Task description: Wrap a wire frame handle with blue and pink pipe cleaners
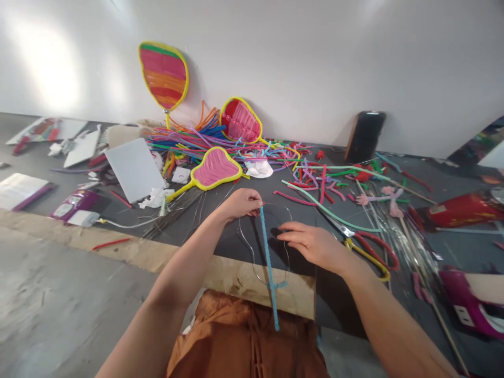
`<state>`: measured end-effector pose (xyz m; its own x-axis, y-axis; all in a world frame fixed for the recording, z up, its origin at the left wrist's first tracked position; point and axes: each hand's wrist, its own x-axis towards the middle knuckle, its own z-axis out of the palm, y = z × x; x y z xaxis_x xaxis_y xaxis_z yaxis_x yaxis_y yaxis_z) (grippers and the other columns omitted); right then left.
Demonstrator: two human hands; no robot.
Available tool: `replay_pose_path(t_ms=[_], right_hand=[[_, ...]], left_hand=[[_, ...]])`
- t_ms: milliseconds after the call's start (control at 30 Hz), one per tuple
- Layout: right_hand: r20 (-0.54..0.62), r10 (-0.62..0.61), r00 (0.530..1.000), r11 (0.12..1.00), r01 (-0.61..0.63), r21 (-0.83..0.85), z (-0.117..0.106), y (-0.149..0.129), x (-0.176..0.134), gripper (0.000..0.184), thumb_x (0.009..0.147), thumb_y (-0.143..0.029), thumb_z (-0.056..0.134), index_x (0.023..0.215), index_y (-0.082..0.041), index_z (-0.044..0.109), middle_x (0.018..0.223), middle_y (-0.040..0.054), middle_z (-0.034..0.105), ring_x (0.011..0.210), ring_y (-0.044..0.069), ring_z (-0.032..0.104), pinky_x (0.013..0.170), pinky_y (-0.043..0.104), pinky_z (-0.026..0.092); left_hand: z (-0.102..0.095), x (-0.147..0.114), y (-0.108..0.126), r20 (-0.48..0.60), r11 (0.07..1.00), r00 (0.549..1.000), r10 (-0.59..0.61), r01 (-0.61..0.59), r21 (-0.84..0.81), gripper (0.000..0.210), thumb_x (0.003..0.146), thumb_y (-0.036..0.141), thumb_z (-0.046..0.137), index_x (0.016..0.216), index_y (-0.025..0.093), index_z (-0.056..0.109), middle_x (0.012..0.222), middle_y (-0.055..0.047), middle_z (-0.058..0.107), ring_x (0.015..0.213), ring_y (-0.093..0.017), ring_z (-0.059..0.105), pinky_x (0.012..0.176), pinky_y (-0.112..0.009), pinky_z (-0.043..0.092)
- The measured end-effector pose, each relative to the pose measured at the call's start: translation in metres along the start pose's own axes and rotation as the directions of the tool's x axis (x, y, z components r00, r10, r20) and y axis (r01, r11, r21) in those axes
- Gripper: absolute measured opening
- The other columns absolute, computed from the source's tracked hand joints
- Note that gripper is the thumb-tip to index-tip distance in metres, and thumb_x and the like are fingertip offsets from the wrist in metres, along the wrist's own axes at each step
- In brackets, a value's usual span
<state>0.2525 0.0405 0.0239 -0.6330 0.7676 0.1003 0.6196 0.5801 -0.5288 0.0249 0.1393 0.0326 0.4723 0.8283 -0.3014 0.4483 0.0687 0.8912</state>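
Observation:
Between finger and thumb of my left hand [243, 203] is the upper end of a blue pipe cleaner [268, 257], which hangs down almost straight toward my lap. A thin wire loop [252, 252] bends around behind it, and a short blue piece [281, 285] sits where wire and stem meet near the bottom. My right hand [309, 242] is beside the loop's right side, fingers stretched out and apart, apparently holding nothing. Whether its fingertips touch the wire I cannot tell. Scissors [370, 249] with red and yellow handles lie just right of my right hand.
Finished-looking paddles with yellow rims, one pink [216, 168], one red-pink [241, 121] and one striped [164, 73], lie or lean at the back. Colourful pipe cleaners [197, 137] are piled there. A phone [365, 137] leans on the wall; purple glue guns [468, 299] [76, 205] lie both sides.

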Motion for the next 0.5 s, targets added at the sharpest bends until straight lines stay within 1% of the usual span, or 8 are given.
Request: replay_pose_path(t_ms=[33, 100, 133, 200, 267, 333, 400, 500], right_hand=[[-0.009, -0.014, 1.000, 1.000, 0.014, -0.026, 0.002, 0.001, 0.001, 0.032, 0.087, -0.013, 0.047, 0.108, -0.028, 0.066, 0.120, 0.0033, 0.062, 0.104, 0.018, 0.061, 0.089, 0.031, 0.050], [-0.031, -0.045, 0.998, 0.997, 0.044, -0.056, 0.006, 0.004, 0.002, 0.031, 0.087, -0.013, 0.047, 0.103, -0.025, 0.069, 0.114, 0.0046, 0.065, 0.101, 0.018, 0.063, 0.088, 0.031, 0.051], [-0.039, -0.064, 0.997, 0.996, 0.061, -0.065, 0.007, 0.005, 0.002, 0.031, 0.086, -0.012, 0.046, 0.101, -0.024, 0.070, 0.112, 0.0051, 0.066, 0.100, 0.018, 0.063, 0.088, 0.031, 0.051], [-0.042, -0.091, 0.995, 0.993, 0.087, -0.081, 0.008, 0.008, 0.003, 0.033, 0.085, -0.009, 0.044, 0.099, -0.023, 0.070, 0.108, 0.0054, 0.067, 0.099, 0.018, 0.064, 0.088, 0.031, 0.052], [-0.032, -0.105, 0.994, 0.989, 0.101, -0.104, 0.007, 0.010, 0.002, 0.037, 0.085, -0.007, 0.041, 0.101, -0.024, 0.070, 0.106, 0.0053, 0.068, 0.098, 0.018, 0.064, 0.088, 0.032, 0.052], [-0.018, -0.121, 0.993, 0.986, 0.118, -0.118, 0.005, 0.011, 0.001, 0.039, 0.085, -0.007, 0.039, 0.102, -0.023, 0.069, 0.106, 0.0058, 0.068, 0.098, 0.018, 0.063, 0.087, 0.033, 0.052], [-0.002, -0.140, 0.990, 0.983, 0.139, -0.118, 0.003, 0.012, 0.001, 0.039, 0.085, -0.007, 0.038, 0.102, -0.022, 0.069, 0.105, 0.0064, 0.068, 0.097, 0.018, 0.063, 0.086, 0.033, 0.053], [0.032, -0.160, 0.987, 0.981, 0.162, -0.106, -0.001, 0.012, 0.001, 0.037, 0.085, -0.008, 0.039, 0.101, -0.024, 0.069, 0.102, 0.0060, 0.069, 0.093, 0.018, 0.063, 0.084, 0.034, 0.053]], left_hand=[[-0.001, 0.000, 0.000, -0.026, 0.994, 0.997, 0.067, -0.064, 0.090, 0.012, 0.074, 0.027, 0.057, 0.070, 0.016, 0.061, 0.064, -0.002, 0.064, 0.063, -0.013, 0.062, 0.063, -0.024, 0.048], [-0.003, 0.002, 0.000, -0.049, 0.942, 0.979, 0.197, -0.175, 0.286, 0.011, 0.074, 0.024, 0.056, 0.069, 0.016, 0.063, 0.069, -0.002, 0.064, 0.072, -0.015, 0.061, 0.073, -0.027, 0.047], [-0.003, 0.002, 0.001, -0.052, 0.906, 0.967, 0.249, -0.214, 0.365, 0.011, 0.073, 0.022, 0.057, 0.067, 0.017, 0.065, 0.075, -0.003, 0.065, 0.079, -0.016, 0.061, 0.080, -0.030, 0.046], [-0.003, 0.003, 0.000, -0.054, 0.848, 0.948, 0.315, -0.255, 0.464, 0.010, 0.071, 0.021, 0.059, 0.065, 0.017, 0.066, 0.090, -0.005, 0.066, 0.097, -0.020, 0.057, 0.094, -0.035, 0.039], [-0.001, 0.004, -0.002, -0.064, 0.821, 0.944, 0.325, -0.247, 0.515, 0.009, 0.070, 0.023, 0.061, 0.066, 0.018, 0.068, 0.106, -0.006, 0.062, 0.113, -0.024, 0.048, 0.101, -0.041, 0.032], [0.001, 0.005, -0.004, -0.076, 0.821, 0.954, 0.291, -0.208, 0.532, 0.010, 0.071, 0.025, 0.061, 0.069, 0.019, 0.069, 0.115, -0.006, 0.058, 0.123, -0.028, 0.039, 0.103, -0.045, 0.029], [0.004, 0.005, -0.007, -0.076, 0.824, 0.965, 0.250, -0.171, 0.541, 0.010, 0.072, 0.026, 0.060, 0.070, 0.021, 0.069, 0.120, -0.005, 0.056, 0.128, -0.030, 0.031, 0.102, -0.050, 0.028], [0.007, 0.006, -0.009, -0.059, 0.818, 0.976, 0.208, -0.141, 0.558, 0.011, 0.073, 0.027, 0.059, 0.070, 0.022, 0.069, 0.124, -0.004, 0.054, 0.131, -0.033, 0.026, 0.100, -0.055, 0.026]])
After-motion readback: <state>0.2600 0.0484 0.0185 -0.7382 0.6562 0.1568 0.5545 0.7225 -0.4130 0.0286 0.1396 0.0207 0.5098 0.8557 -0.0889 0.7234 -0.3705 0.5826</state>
